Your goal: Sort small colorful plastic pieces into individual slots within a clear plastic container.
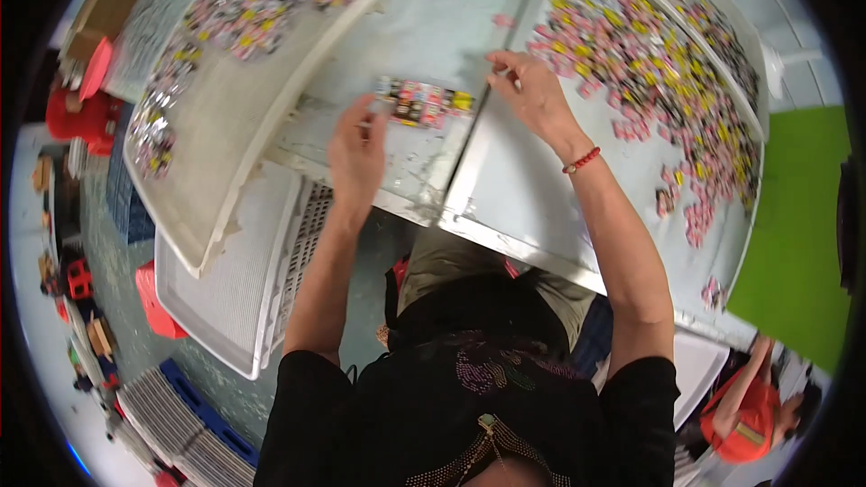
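So I've got a short row of little packets (424, 103) lined up on the grey table (415, 36), right in front of me between my two hands. My left hand (357, 155) sits at the row's left end, fingers loosely curled and touching the end packet; I can't tell if I'm actually pinching it. My right hand (532, 90) is at the right end, fingers spread and resting down, nothing clamped in it.

These look light and flat, probably slick wrappers, so I'd guess they slide around easily and the row would buckle if squeezed hard. Best bet is pressing in gently from both ends.

The packets are tiny rectangles, mostly pink, yellow and black. A big loose pile (640, 63) spreads over the tabletop to my right, and more fill the white tray (225, 153) on my left.
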Available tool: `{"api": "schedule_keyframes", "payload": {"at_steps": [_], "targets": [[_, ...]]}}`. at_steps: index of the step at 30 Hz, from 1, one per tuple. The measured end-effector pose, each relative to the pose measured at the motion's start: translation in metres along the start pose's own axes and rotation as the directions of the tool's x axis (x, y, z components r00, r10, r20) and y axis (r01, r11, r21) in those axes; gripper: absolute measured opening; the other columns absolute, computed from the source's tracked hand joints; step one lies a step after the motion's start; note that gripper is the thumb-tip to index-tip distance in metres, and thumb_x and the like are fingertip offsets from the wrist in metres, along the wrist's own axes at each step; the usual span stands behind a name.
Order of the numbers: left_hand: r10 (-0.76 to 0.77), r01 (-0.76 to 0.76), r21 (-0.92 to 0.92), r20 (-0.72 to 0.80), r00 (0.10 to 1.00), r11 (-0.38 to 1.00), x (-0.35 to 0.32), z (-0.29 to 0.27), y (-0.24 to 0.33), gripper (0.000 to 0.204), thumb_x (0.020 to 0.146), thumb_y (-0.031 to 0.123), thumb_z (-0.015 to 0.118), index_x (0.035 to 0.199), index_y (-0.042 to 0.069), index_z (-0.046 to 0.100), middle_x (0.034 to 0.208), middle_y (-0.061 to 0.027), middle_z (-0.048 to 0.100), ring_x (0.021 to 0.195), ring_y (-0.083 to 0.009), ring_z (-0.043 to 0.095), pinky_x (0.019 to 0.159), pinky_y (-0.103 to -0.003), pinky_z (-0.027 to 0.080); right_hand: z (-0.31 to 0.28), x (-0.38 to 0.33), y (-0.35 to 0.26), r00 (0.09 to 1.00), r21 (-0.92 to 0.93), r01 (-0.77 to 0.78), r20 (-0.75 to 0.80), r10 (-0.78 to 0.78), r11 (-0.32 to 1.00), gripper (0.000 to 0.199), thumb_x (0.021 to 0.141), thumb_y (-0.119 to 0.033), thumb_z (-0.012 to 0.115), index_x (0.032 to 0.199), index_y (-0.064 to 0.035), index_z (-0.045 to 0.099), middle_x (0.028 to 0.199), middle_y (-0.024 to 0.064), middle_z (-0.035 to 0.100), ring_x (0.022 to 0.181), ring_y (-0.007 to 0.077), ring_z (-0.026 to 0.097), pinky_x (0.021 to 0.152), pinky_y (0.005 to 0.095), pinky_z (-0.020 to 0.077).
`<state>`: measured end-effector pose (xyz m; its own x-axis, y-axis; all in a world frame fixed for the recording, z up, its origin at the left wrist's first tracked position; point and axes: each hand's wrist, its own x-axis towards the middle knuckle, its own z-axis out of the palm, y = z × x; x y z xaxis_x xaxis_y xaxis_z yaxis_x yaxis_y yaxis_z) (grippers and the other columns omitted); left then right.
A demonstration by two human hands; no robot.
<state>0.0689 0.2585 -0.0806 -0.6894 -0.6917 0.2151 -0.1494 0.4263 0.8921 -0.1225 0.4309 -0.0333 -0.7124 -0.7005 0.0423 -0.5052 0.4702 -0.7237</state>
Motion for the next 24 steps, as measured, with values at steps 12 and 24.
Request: {"api": "schedule_keyframes", "payload": {"at_steps": [12, 24], "targets": [[0.516, -0.525, -0.080, 0.354, 0.780, 0.848, -0.049, 0.115, 0.084, 0.028, 0.085, 0.006, 0.068, 0.112, 0.004, 0.062, 0.108, -0.0131, 0.062, 0.097, -0.0301, 0.062, 0.080, -0.038, 0.052, -0.125, -0.193, 0.114, 0.862, -0.080, -0.364, -0.407, 0.302, 0.928, 0.018, 0.093, -0.009, 0.059, 0.107, 0.0001, 0.065, 0.079, 0.0072, 0.065, 0.071, 0.0121, 0.062, 0.064, 0.0265, 0.0486], [0.747, -0.831, 0.018, 0.426, 0.510, 0.556, 0.003, 0.247, 0.113, 0.060, 0.082, 0.027, 0.073, 0.130, 0.000, 0.049, 0.143, -0.0198, 0.039, 0.134, -0.0430, 0.034, 0.107, -0.055, 0.031, -0.114, -0.068, 0.155, 0.853, -0.504, -0.101, -0.488, -0.186, 0.858, 0.033, 0.090, -0.016, 0.062, 0.120, -0.0030, 0.058, 0.128, 0.0145, 0.056, 0.122, 0.0339, 0.050, 0.101, 0.0461, 0.0404]]}}
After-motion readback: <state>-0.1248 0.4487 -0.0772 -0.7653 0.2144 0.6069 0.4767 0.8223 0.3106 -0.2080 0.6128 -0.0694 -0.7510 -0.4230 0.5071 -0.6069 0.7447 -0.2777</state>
